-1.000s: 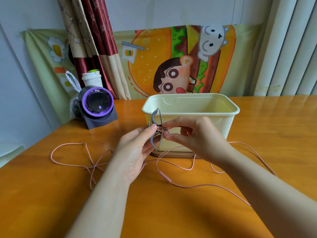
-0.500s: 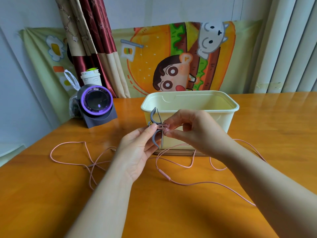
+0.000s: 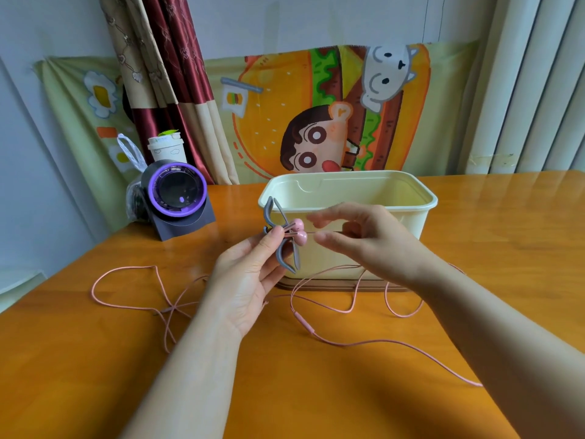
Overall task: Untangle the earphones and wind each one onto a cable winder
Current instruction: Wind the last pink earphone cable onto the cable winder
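An orange wooden table (image 3: 348, 391) runs to a wall hung with a cartoon burger cloth (image 3: 285, 106), and a cream plastic tub (image 3: 427, 201) stands open behind the work. The left hand (image 3: 250, 280) holds the grey cable winder (image 3: 282, 259) upright in front of the tub, with the thumb pressed on its narrow waist and the fingers curled behind it. The two pink earbuds (image 3: 299, 231) sit side by side at that waist. The right hand (image 3: 367, 245) hovers just beside them, thumb and forefinger parted and seemingly holding nothing, though blur softens the fingertips. The pink cable (image 3: 348, 343) trails from the winder in loose loops over the table, past an in-line remote (image 3: 304, 323), to a crossing of strands (image 3: 171, 308) at the left. The set looks very light, with a thin, limp cable that would snag or kink if yanked. It is best taken close to the buds and fed round the waist under gentle tension while the thumb keeps them seated. The winder seems to be flexible rubber. How the buds are fixed is hidden by the thumb, the plug end cannot be seen, and whether the left crossing is a true knot cannot be told.
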Demonstrator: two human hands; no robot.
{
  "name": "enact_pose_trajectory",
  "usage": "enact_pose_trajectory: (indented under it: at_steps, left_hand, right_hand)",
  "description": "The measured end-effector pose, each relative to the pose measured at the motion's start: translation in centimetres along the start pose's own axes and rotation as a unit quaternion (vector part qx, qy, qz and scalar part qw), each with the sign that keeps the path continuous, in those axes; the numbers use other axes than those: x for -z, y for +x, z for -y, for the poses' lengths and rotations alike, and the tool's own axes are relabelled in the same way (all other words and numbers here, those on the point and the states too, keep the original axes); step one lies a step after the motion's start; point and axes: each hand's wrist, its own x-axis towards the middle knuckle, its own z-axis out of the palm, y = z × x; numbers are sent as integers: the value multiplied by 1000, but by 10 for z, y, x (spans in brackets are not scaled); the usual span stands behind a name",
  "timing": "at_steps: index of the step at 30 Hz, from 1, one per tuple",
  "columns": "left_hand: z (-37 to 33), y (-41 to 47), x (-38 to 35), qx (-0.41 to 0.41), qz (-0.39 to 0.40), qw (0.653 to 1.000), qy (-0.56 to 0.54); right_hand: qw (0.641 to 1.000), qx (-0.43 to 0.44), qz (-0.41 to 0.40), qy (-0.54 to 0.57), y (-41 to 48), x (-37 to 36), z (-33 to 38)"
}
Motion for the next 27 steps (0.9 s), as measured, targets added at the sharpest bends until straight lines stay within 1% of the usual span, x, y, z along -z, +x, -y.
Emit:
enact_pose_trajectory:
  at_steps: [3,6,8,11,15,17,19,23,25,27]
  left_hand:
    - [-1,0,2,1,-20,1000,-9]
    - [1,-1,1,-16,-48,999,20]
    - [1,-1,1,-28,-75,996,35]
    - [0,0,1,-34,-104,993,38]
    - [2,0,-2,-10,-114,993,2]
    - [4,0,-2,1,-117,993,-6]
    - [5,0,-1,-7,-125,992,17]
    - [5,-2,1,-70,-107,980,152]
    - [4,-4,-1,-84,-98,974,188]
    - [1,-7,-3,-97,-69,969,214]
  right_hand:
    - [997,-11,2,-74,-1,-11,-10]
    - [991,-16,59,-121,-6,-28,-10]
    - [986,2,93,-139,-8,-34,-4]
    - [978,37,115,-172,-7,-31,4]
    - [959,85,134,-235,-6,-29,4]
    - [951,91,142,-258,-6,-31,4]
    - [954,80,140,-254,-6,-29,6]
    - [962,87,127,-224,-7,-18,25]
    - [974,85,94,-188,-6,-5,35]
    - [985,60,49,-153,-5,10,42]
